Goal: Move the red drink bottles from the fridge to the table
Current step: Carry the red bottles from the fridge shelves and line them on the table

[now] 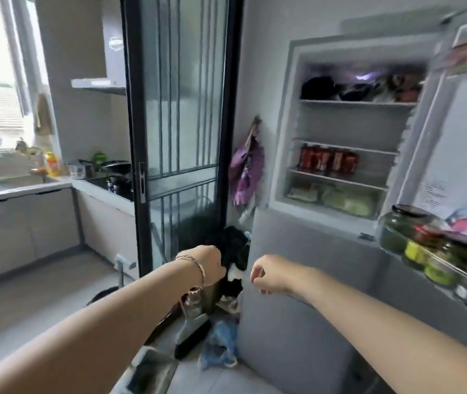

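The fridge (289, 166) stands open at the right, with its upper door (459, 143) swung wide. Several red drink bottles (327, 160) stand in a row on the third shelf, toward its left side. My left hand (211, 264), with a bracelet at the wrist, hangs with fingers curled downward in front of the dark clutter beside the fridge. My right hand (270, 274) is loosely curled, level with the closed lower fridge door (306, 280). Both hands hold nothing and are well below the bottles. The picture is blurred.
Jars (425, 251) fill the open door's rack at the right. Dark bags sit on the top shelf (357, 88), greens in the bottom drawer (343, 200). A black-framed glass sliding door (181, 123), a purple bag (248, 169) and floor clutter (220, 331) stand left of the fridge. The kitchen counter (22, 189) lies far left.
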